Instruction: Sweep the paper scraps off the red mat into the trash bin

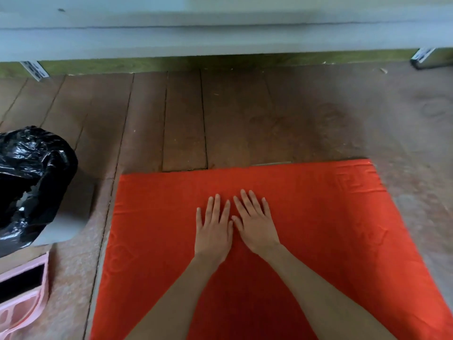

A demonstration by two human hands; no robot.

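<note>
**Two flat hands on a mat with no scraps showing**

Both grips are released. The left hand (pixel 213 231) and the right hand (pixel 255 227) lie palm-down on the red mat (pixel 318 229) with their fingers straight and spread, holding nothing. They sit side by side near the mat's middle, the thumbs touching or almost touching and the fingertips pointing to the far edge. Flat palms suit a sweeping job, since a broad hand pushes light litter along cloth better than a pinch could. They would also press the fabric smooth.

The mat is bright red cloth. It is mostly flat, with creases near its far right corner and faint embossed patterns in the weave. No paper scraps can be seen anywhere on its surface, so by the look of it the sweeping is done or nearly so.

To the left, just off the mat's left edge, stands the trash bin (pixel 63 222), grey-walled and lined with a crinkled black bag (pixel 31 155). It stands close enough for litter pushed leftward to drop in. A few pale bits (pixel 23 200) show inside the bag's mouth and may be the paper scraps, though they are too small to tell for sure.

A pink basket (pixel 36 298) sits at the near left, and brown wooden planks (pixel 183 123) stretch beyond the mat.
</note>
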